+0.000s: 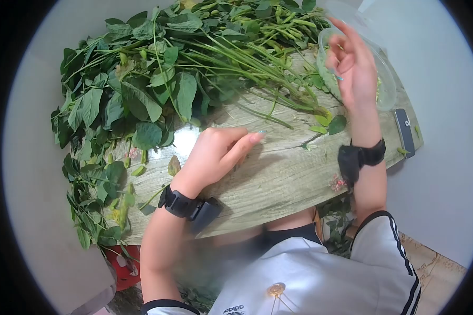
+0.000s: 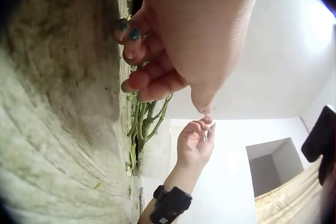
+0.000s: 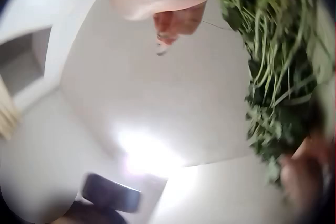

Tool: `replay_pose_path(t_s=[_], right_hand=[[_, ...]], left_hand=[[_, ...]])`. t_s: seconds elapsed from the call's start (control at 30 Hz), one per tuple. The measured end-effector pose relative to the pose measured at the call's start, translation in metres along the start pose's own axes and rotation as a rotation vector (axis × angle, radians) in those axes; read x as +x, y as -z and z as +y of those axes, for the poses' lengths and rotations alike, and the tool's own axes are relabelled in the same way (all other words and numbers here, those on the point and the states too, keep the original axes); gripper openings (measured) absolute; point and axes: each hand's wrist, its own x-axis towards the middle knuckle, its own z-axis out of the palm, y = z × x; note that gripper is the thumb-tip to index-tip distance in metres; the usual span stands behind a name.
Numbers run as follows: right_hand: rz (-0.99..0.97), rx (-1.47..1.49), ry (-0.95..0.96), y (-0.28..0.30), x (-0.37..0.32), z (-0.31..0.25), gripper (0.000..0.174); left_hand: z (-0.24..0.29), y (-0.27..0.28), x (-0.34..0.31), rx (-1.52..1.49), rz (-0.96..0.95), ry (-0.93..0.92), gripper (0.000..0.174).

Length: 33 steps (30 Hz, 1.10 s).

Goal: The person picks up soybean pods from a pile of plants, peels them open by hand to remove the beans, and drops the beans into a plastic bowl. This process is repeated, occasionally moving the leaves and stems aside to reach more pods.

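Observation:
My left hand (image 1: pixel 215 155) rests low over the wooden-patterned table (image 1: pixel 278 178), fingers loosely bent. In the left wrist view, nothing shows between its fingers (image 2: pixel 152 71). My right hand (image 1: pixel 356 68) is raised over a clear plastic container (image 1: pixel 389 94) holding pale green beans, its index finger extended and the others bent. Nothing shows in its grasp. Leafy bean plants with green pods (image 1: pixel 142 94) are heaped along the far and left sides. Their bare stems (image 1: pixel 257 73) reach toward the right hand, with a few loose pods (image 1: pixel 318 129) by the stem ends.
A dark phone-like object (image 1: pixel 404 132) lies at the table's right edge. Loose leaves and pods (image 1: pixel 122 202) are scattered at the left. Something red (image 1: pixel 123 270) stands below the table's left corner, and more foliage (image 1: pixel 337 231) lies beneath the near edge.

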Motion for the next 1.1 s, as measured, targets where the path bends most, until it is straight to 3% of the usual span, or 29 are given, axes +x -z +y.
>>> replay_pose_path(t_s=[0.03,0.07,0.1,0.17,0.27,0.3,0.37,0.43,0.5,0.57,0.63,0.77,0.83,0.97,1.1], right_hand=[[0.124,-0.584,0.063,-0.017,0.001,-0.004,0.033],[0.05,-0.929,0.115,-0.018,0.009,-0.004,0.029],[0.05,-0.933,0.11,-0.015,0.018,-0.001,0.029],[-0.22,-1.618,0.295,-0.006,0.04,0.006,0.028],[-0.271,-1.821,0.284,0.014,0.079,0.03,0.029],[-0.272,-1.822,0.289,0.017,0.086,0.036,0.029],[-0.187,-1.961,0.075,0.017,0.098,0.043,0.031],[-0.176,-2.044,0.09,0.011,0.093,0.05,0.035],[-0.167,-2.125,0.095,0.016,0.09,0.061,0.039],[-0.108,-2.145,0.144,0.028,0.102,0.075,0.045],[-0.12,-2.11,0.107,0.017,0.093,0.067,0.046],[-0.194,-2.019,-0.064,0.011,0.094,0.073,0.046],[-0.257,-1.981,0.022,0.003,0.087,0.074,0.046],[-0.284,-1.904,0.111,-0.006,0.076,0.059,0.041],[-0.29,-1.813,0.053,-0.022,0.045,0.03,0.038]], left_hand=[[-0.002,-0.001,0.0,-0.021,0.009,0.001,0.045],[-0.003,-0.002,-0.002,-0.043,0.018,0.004,0.044],[-0.003,-0.003,-0.002,-0.05,0.017,0.005,0.044],[-0.002,-0.003,-0.002,-0.021,0.078,-0.024,0.041],[0.006,0.002,-0.004,-0.061,0.122,-0.017,0.029],[0.01,0.004,-0.004,-0.136,0.152,-0.001,0.025],[0.013,0.007,0.003,-0.273,0.185,0.037,0.021],[0.013,0.009,0.023,-0.39,0.359,-0.26,0.022],[0.018,0.022,0.055,-0.143,0.416,-0.43,0.026],[0.023,0.032,0.086,0.007,0.383,-0.421,0.033],[0.004,0.032,0.129,0.774,0.475,-0.619,0.048],[-0.041,0.0,0.186,1.037,0.413,-0.345,0.061],[-0.042,-0.003,0.193,1.087,0.282,-0.158,0.061],[-0.05,-0.003,0.195,1.031,0.257,-0.214,0.064],[-0.042,0.0,0.199,1.076,0.165,-0.077,0.062]])
